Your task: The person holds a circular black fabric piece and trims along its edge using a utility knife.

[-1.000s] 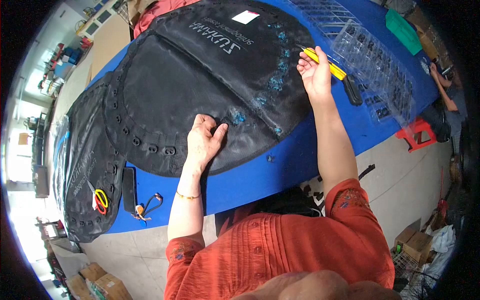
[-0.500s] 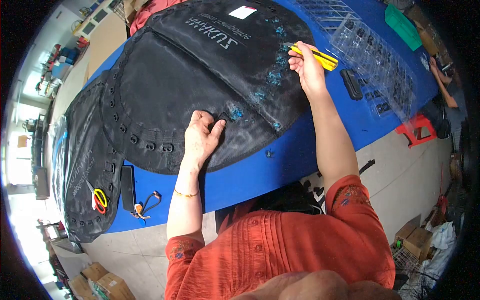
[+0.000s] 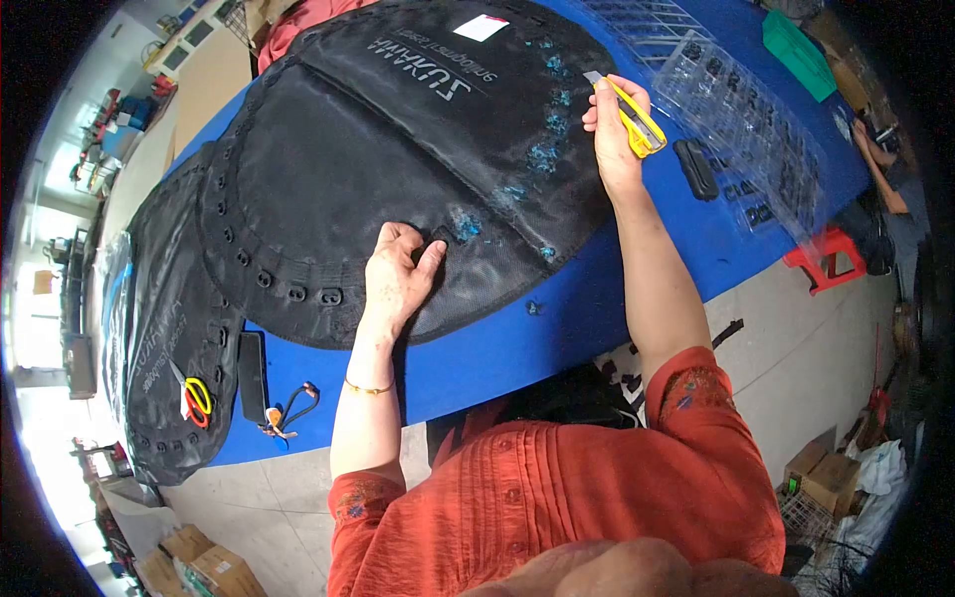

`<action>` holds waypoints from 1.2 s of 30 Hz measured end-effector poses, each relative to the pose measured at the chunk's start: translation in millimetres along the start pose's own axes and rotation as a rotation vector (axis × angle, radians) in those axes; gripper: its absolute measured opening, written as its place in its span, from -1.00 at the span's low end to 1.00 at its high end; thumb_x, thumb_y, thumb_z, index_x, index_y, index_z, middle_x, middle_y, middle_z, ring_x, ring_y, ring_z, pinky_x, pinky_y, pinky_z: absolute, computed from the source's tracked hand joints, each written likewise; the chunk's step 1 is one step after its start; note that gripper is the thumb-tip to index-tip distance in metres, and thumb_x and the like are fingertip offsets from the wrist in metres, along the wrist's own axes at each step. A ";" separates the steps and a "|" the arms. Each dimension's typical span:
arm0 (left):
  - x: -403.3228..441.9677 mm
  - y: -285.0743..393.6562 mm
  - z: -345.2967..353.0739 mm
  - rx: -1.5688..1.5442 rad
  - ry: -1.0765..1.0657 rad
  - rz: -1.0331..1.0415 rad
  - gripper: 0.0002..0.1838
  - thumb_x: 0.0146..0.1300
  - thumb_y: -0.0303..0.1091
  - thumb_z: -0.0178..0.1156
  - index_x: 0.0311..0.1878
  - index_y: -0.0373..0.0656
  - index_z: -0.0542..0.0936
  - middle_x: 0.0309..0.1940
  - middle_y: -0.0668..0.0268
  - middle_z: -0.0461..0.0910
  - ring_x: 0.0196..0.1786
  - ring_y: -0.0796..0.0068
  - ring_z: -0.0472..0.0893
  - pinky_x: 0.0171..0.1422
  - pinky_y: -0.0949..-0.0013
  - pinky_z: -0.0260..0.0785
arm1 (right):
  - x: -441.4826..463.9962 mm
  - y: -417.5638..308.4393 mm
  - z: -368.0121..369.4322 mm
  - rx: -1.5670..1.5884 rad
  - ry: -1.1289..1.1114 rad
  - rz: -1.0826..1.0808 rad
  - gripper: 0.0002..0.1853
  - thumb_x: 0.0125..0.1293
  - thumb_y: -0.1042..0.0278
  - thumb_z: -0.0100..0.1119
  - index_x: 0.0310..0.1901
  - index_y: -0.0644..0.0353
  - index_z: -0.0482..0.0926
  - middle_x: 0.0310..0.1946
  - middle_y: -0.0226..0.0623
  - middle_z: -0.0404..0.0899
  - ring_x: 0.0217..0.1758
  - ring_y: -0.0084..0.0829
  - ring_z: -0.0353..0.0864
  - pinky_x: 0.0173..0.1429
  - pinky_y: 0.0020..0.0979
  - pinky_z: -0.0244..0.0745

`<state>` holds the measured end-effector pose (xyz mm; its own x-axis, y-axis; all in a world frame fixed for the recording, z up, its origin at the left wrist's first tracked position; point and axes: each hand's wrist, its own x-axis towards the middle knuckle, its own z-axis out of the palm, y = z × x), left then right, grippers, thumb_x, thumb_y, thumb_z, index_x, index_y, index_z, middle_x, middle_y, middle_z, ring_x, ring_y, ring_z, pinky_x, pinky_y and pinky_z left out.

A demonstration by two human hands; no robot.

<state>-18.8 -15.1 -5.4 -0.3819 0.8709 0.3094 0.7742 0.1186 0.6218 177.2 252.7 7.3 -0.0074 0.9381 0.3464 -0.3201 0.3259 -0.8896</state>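
Partly, the round black mesh mat (image 3: pixel 328 179) is running out of view at its far edge, and the left forearm is covering some of its near rim. The left fingertips are hiding under the curled left hand (image 3: pixel 400 274), so I cannot tell if it is pinching the fabric or only pressing on it; it is half closed, with the thumb lying beside a blue patch (image 3: pixel 465 226). The right hand (image 3: pixel 621 124) is closing around a yellow utility knife (image 3: pixel 637 121), holding it above the right part of the mat's rim. The knife's blade is pointing away from the person and slightly to the left, its long axis slanting back toward the right. The mat is lying flat on the blue table (image 3: pixel 477 373), its raised seam running diagonally from far left to near right.
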 end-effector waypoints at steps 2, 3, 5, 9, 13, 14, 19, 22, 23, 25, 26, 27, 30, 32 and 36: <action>-0.2 -0.2 -1.1 0.006 0.007 0.018 -0.70 0.23 -0.27 0.45 -0.36 -0.31 0.57 -0.26 0.14 0.55 -0.28 0.18 0.60 -0.15 0.25 0.47 | -1.0 -5.1 1.9 -0.007 0.010 -0.008 -0.59 0.49 0.13 0.27 0.14 0.20 0.41 -0.27 -0.36 0.57 -0.45 -0.66 0.53 -0.35 -0.60 0.52; -0.1 1.0 -2.3 0.008 -0.009 -0.015 -0.69 0.24 -0.26 0.43 -0.36 -0.31 0.58 -0.22 0.14 0.57 -0.27 0.14 0.62 -0.15 0.22 0.49 | -2.3 -7.1 2.9 -0.009 0.021 -0.010 -0.60 0.49 0.13 0.26 0.14 0.20 0.41 -0.27 -0.36 0.57 -0.45 -0.67 0.53 -0.35 -0.60 0.52; 0.6 3.2 -1.9 0.005 -0.026 -0.046 -0.69 0.25 -0.24 0.42 -0.36 -0.30 0.58 -0.18 0.14 0.58 -0.27 0.11 0.65 -0.14 0.20 0.52 | -2.2 -10.4 2.4 -0.016 0.035 -0.014 -0.60 0.49 0.13 0.26 0.13 0.20 0.41 -0.26 -0.36 0.57 -0.44 -0.67 0.53 -0.34 -0.60 0.52; 0.8 3.9 -1.8 -0.007 -0.030 -0.057 -0.70 0.25 -0.25 0.42 -0.37 -0.30 0.58 -0.18 0.15 0.58 -0.29 0.12 0.64 -0.16 0.20 0.51 | 0.4 -4.5 1.0 0.015 0.031 -0.007 -0.60 0.47 0.11 0.27 0.12 0.17 0.40 -0.27 -0.37 0.57 -0.45 -0.66 0.52 -0.35 -0.59 0.50; 0.3 1.4 -1.1 -0.007 -0.023 -0.040 -0.70 0.25 -0.25 0.42 -0.37 -0.30 0.59 -0.18 0.15 0.58 -0.28 0.12 0.64 -0.16 0.20 0.51 | 0.6 -5.2 -1.5 0.010 0.032 0.009 -0.61 0.49 0.13 0.25 0.13 0.20 0.41 -0.25 -0.34 0.59 -0.42 -0.66 0.54 -0.33 -0.61 0.51; 0.4 1.0 -1.4 -0.007 -0.021 -0.042 -0.70 0.25 -0.25 0.42 -0.37 -0.30 0.59 -0.18 0.15 0.58 -0.28 0.12 0.64 -0.16 0.20 0.51 | 0.6 -5.7 -0.5 0.011 0.029 0.010 -0.61 0.49 0.13 0.25 0.13 0.20 0.41 -0.25 -0.34 0.59 -0.42 -0.66 0.54 -0.33 -0.61 0.51; 0.4 2.5 -1.7 -0.003 -0.012 -0.041 -0.70 0.24 -0.25 0.42 -0.38 -0.29 0.58 -0.19 0.16 0.58 -0.27 0.12 0.65 -0.16 0.20 0.51 | -3.1 -14.9 3.4 0.009 0.056 0.018 -0.64 0.50 0.14 0.24 0.10 0.20 0.44 -0.26 -0.33 0.59 -0.43 -0.66 0.53 -0.33 -0.59 0.51; 1.0 2.9 -2.3 0.015 -0.017 -0.020 -0.70 0.23 -0.25 0.43 -0.39 -0.28 0.57 -0.20 0.16 0.58 -0.28 0.12 0.65 -0.16 0.19 0.51 | -0.6 -13.5 0.9 0.039 0.057 -0.004 -0.65 0.49 0.15 0.24 0.10 0.21 0.44 -0.27 -0.33 0.60 -0.43 -0.66 0.53 -0.33 -0.59 0.51; 0.7 2.0 -2.4 0.014 -0.018 -0.019 -0.70 0.23 -0.25 0.43 -0.39 -0.28 0.57 -0.20 0.16 0.58 -0.28 0.12 0.65 -0.16 0.19 0.51 | -0.5 -13.8 0.9 0.048 0.055 0.003 -0.65 0.50 0.16 0.23 0.10 0.21 0.44 -0.27 -0.33 0.60 -0.43 -0.65 0.53 -0.32 -0.58 0.51; 0.5 -0.1 -1.1 0.014 -0.002 -0.004 -0.70 0.23 -0.25 0.44 -0.38 -0.28 0.58 -0.21 0.16 0.58 -0.29 0.12 0.64 -0.16 0.19 0.51 | -1.8 -15.4 1.3 0.030 0.063 0.021 -0.66 0.50 0.16 0.22 0.10 0.21 0.44 -0.28 -0.33 0.59 -0.43 -0.65 0.53 -0.32 -0.57 0.51; 0.6 0.6 -0.8 0.013 -0.004 -0.004 -0.70 0.23 -0.25 0.44 -0.38 -0.28 0.58 -0.21 0.16 0.58 -0.29 0.12 0.64 -0.16 0.19 0.51 | -2.6 -17.0 2.2 0.016 0.068 0.039 -0.67 0.50 0.17 0.22 0.10 0.21 0.44 -0.28 -0.33 0.59 -0.43 -0.65 0.53 -0.31 -0.57 0.51; 1.3 1.6 -0.6 0.013 -0.010 -0.011 -0.70 0.22 -0.25 0.44 -0.38 -0.29 0.58 -0.21 0.15 0.58 -0.29 0.12 0.64 -0.16 0.19 0.52 | -2.4 -16.5 2.6 0.015 0.067 0.044 -0.69 0.51 0.19 0.20 0.09 0.21 0.44 -0.29 -0.33 0.59 -0.42 -0.65 0.53 -0.32 -0.56 0.51; 1.7 3.1 -1.9 0.008 -0.014 -0.022 -0.70 0.22 -0.26 0.44 -0.38 -0.29 0.58 -0.21 0.15 0.58 -0.29 0.12 0.64 -0.16 0.19 0.52 | -3.0 -16.6 2.6 0.017 0.056 0.004 -0.69 0.50 0.20 0.20 0.09 0.21 0.44 -0.29 -0.33 0.59 -0.43 -0.64 0.53 -0.32 -0.56 0.50; 1.6 3.8 -1.4 0.000 -0.014 -0.025 -0.70 0.22 -0.26 0.44 -0.38 -0.29 0.58 -0.21 0.15 0.58 -0.29 0.12 0.65 -0.16 0.20 0.52 | -2.8 -11.2 -0.9 0.009 0.043 0.005 -0.70 0.50 0.21 0.20 0.09 0.21 0.44 -0.30 -0.33 0.59 -0.44 -0.64 0.52 -0.33 -0.56 0.50; 0.6 4.4 -2.9 -0.012 -0.023 -0.035 -0.73 0.24 -0.30 0.44 -0.35 -0.30 0.59 -0.26 0.14 0.56 -0.28 0.18 0.61 -0.15 0.25 0.47 | -1.0 -7.0 0.9 -0.034 0.058 0.050 -0.71 0.45 0.22 0.20 0.03 0.17 0.41 -0.36 -0.36 0.55 -0.50 -0.61 0.50 -0.40 -0.52 0.45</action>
<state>-17.1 -15.5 -0.4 -0.3971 0.8769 0.2708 0.7545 0.1440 0.6403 178.6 249.3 13.4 0.0328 0.9582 0.2842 -0.2887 0.2813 -0.9151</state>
